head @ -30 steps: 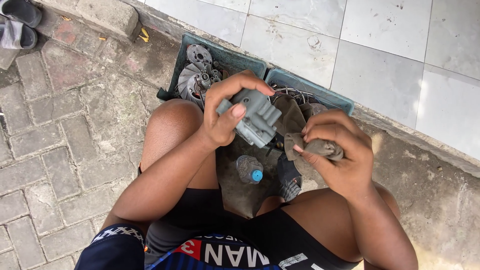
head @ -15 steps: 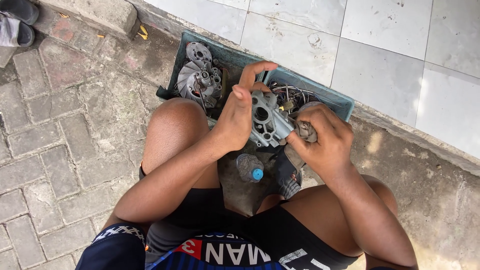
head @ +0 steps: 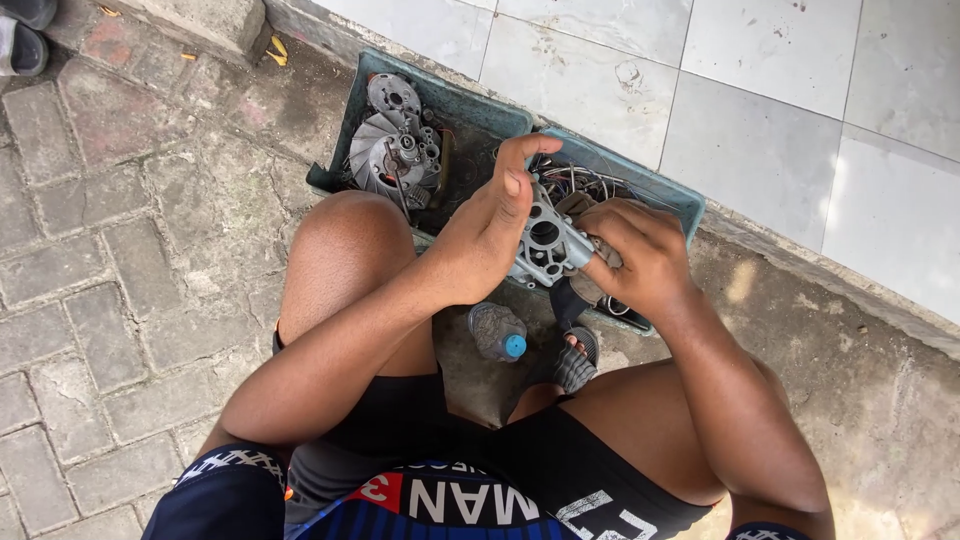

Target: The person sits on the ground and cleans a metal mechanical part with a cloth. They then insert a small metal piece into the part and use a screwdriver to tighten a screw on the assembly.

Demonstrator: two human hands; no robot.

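Observation:
My left hand (head: 490, 235) grips a grey cast-metal engine part (head: 545, 243) with round holes, held upright above the tray. My right hand (head: 635, 255) presses a dirty grey rag (head: 600, 262) against the part's right side. Both hands hover over a teal plastic tray (head: 455, 100) set on the ground between my knees. The tray holds a finned metal flywheel (head: 385, 150), a small gear and several wires. A dirty plastic bottle with a blue cap (head: 498, 333) lies on the ground below my hands.
My bare knees flank the work area, one foot in a dark sandal (head: 573, 362). Grey paving bricks (head: 120, 260) spread to the left, white tiles (head: 780, 110) rise beyond the tray. Another sandal (head: 25, 40) lies at the top left corner.
My left hand has turned the metal part, so its holed face now shows. My right hand has moved the rag in against the part.

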